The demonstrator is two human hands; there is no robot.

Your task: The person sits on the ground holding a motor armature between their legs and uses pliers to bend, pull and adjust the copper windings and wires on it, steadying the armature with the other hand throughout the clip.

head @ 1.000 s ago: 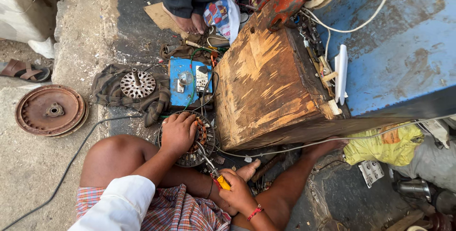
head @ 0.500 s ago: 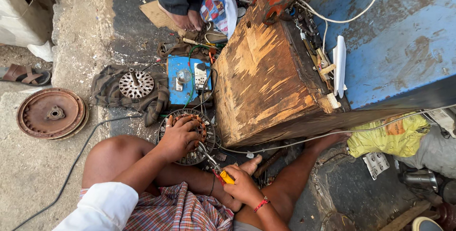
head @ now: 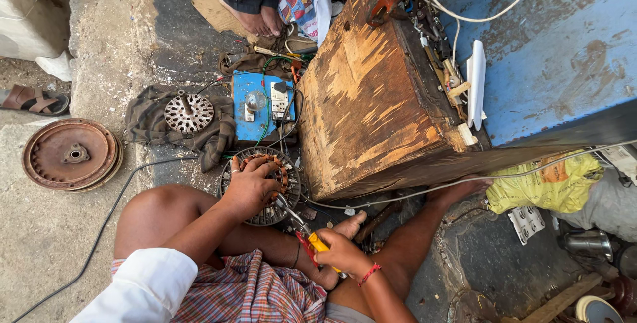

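Note:
My left hand [head: 251, 185] rests on top of a round fan motor stator [head: 265, 187] with copper windings, which lies on the ground between my bare legs. My right hand [head: 340, 251] grips pliers with red and yellow handles [head: 306, 235]. The jaws of the pliers point up and left and reach the stator's edge beside my left hand. Part of the stator is hidden under my left palm.
A large worn wooden box [head: 375, 97] stands right of the stator. A blue switch board [head: 260, 105] and a slotted rotor on a dark cloth [head: 189, 114] lie behind. Rusty round covers [head: 71, 154] sit at left. Another person's foot [head: 255, 21] is at top.
The view has shifted slightly. My left hand stays on the stator and my right hand has kept the pliers at its edge, moving only a little.

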